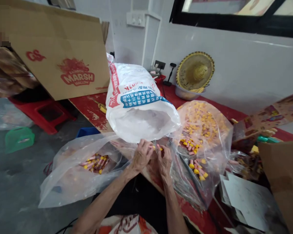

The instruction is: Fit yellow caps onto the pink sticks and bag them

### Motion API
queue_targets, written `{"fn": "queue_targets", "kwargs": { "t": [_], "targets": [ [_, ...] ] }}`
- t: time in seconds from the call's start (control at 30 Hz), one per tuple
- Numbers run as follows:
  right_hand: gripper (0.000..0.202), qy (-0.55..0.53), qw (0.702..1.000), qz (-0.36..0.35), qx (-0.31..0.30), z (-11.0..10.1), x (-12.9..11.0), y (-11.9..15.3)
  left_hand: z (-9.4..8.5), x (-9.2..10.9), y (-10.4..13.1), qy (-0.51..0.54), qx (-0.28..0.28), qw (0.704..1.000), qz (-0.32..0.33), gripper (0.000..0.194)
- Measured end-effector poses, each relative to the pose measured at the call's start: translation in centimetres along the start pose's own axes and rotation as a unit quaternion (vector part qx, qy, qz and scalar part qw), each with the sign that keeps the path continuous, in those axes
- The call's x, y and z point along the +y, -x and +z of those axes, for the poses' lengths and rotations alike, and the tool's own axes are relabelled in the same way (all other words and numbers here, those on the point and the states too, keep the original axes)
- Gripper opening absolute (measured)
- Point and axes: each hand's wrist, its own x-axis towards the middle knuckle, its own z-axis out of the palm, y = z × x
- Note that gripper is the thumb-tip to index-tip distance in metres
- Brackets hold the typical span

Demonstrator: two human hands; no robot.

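Just below the mouth of a white printed sack [146, 120], my left hand [142, 156] and my right hand [164, 159] are close together, fingers bent. Each has its fingertips pinched at a small yellow and pink piece; the pieces are mostly hidden. Left of my hands, a clear plastic bag [70, 175] holds a pile of pink and yellow pieces [96, 163]. To the right, a large clear bag [210, 130] contains many similar pieces, with a few loose ones [198, 169] near its opening. White powder seems to lie inside the sack.
A large cardboard box [80, 55] stands at the back left, near a red stool [45, 113]. A basin [188, 93] with a round sieve [195, 71] is by the wall. Papers [251, 201] and another carton [283, 175] lie at the right. Part of a person shows far left.
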Motion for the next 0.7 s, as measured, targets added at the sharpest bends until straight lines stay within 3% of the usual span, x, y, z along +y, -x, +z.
{"fn": "queue_targets", "kwargs": {
  "t": [0.1,0.23,0.3,0.33,0.4,0.5,0.63,0.7],
  "targets": [
    [0.060,-0.012,1.000,0.010,0.005,0.0,-0.6,-1.1,-7.2,-0.6,-0.6,-0.062,0.016,0.998,-0.001,0.019],
    [0.057,-0.021,0.997,-0.003,-0.075,0.4,-0.5,-1.3,-16.7,-5.1,0.2,-0.239,-0.047,0.969,-0.042,0.044],
    [0.053,-0.021,0.994,-0.014,-0.109,0.7,-0.2,-0.9,-19.2,-7.2,1.0,-0.308,-0.102,0.943,-0.074,0.050],
    [0.051,-0.021,0.993,-0.016,-0.116,0.8,-0.1,-0.7,-19.7,-7.8,1.2,-0.328,-0.119,0.933,-0.090,0.050],
    [0.046,-0.024,0.993,-0.018,-0.115,0.8,0.1,-0.5,-18.9,-8.1,1.1,-0.331,-0.114,0.930,-0.108,0.045],
    [0.042,-0.023,0.993,-0.024,-0.113,0.8,0.2,-0.4,-15.0,-7.1,-1.4,-0.265,-0.055,0.959,-0.088,0.037],
    [0.037,-0.019,0.994,-0.040,-0.099,0.7,0.4,-0.4,-9.4,-8.0,-7.9,-0.204,0.029,0.977,-0.062,0.027],
    [0.035,-0.023,0.995,-0.040,-0.092,0.7,0.4,-0.4,-7.5,-10.1,-11.3,-0.212,0.076,0.969,-0.098,0.047]
  ]
}}
